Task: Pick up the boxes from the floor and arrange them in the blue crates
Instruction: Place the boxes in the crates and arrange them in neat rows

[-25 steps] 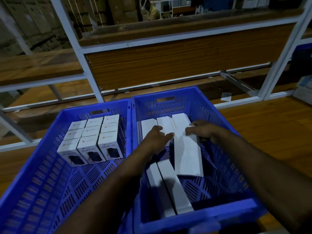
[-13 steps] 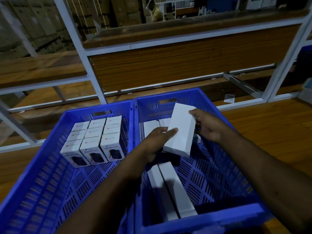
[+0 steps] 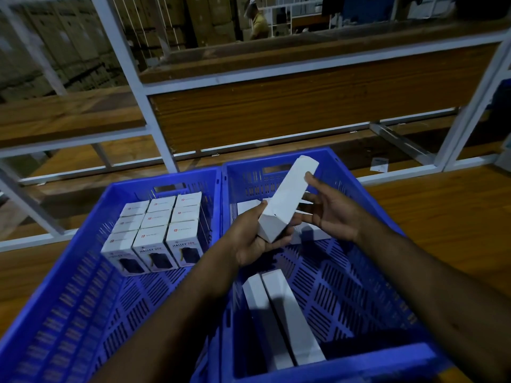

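Two blue crates stand side by side in front of me. The left crate (image 3: 83, 272) holds several small printed boxes (image 3: 160, 230) packed upright at its far end. In the right crate (image 3: 387, 286), two long white boxes (image 3: 279, 316) lie flat near the front, and other white boxes (image 3: 312, 230) rest at the far end, partly hidden by my hands. A long white box (image 3: 287, 194) is tilted up above the right crate. My left hand (image 3: 254, 239) grips its lower end, and my right hand (image 3: 329, 214) holds its side with the thumb on top.
A white metal rack (image 3: 154, 128) with wooden shelves stands just behind the crates. Wooden floor (image 3: 442, 211) stretches to the right. A small white label (image 3: 379, 165) lies on the floor by the rack. A person (image 3: 257, 23) stands far behind among stacked cartons.
Both hands have lifted the long white box from the crate's floor and turned it from lying flat to tilted on edge, raised higher above the right crate.
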